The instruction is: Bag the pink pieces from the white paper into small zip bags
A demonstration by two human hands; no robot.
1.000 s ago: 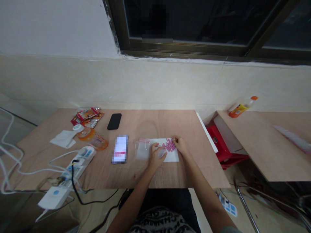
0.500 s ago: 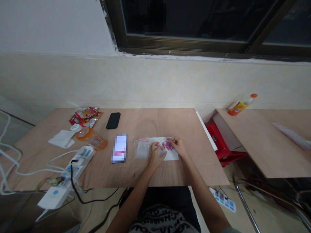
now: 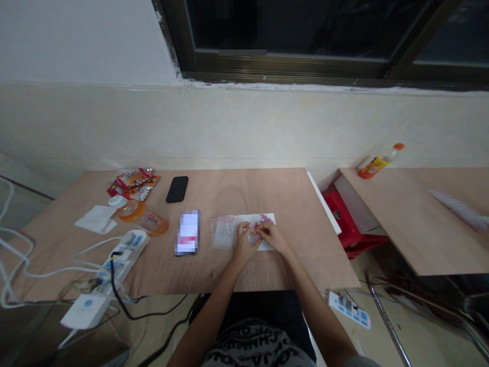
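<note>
Angling inward beside pink pieces [image 3: 266,218], right hand [image 3: 274,238] faces left hand [image 3: 244,247].

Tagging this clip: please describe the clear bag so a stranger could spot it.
Below the window stands a wooden table bearing a lit phone. Between that phone and the left hand lies the bag: transparent, unlike its neighbours, with a reddish far edge.

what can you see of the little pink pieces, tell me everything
The pink pieces are many and tiny, bead-like, lying loose in a cluster on a white sheet. The right hand hides some; whether it grips any cannot be told. The left hand is just to their left. Material is unclear.
</note>
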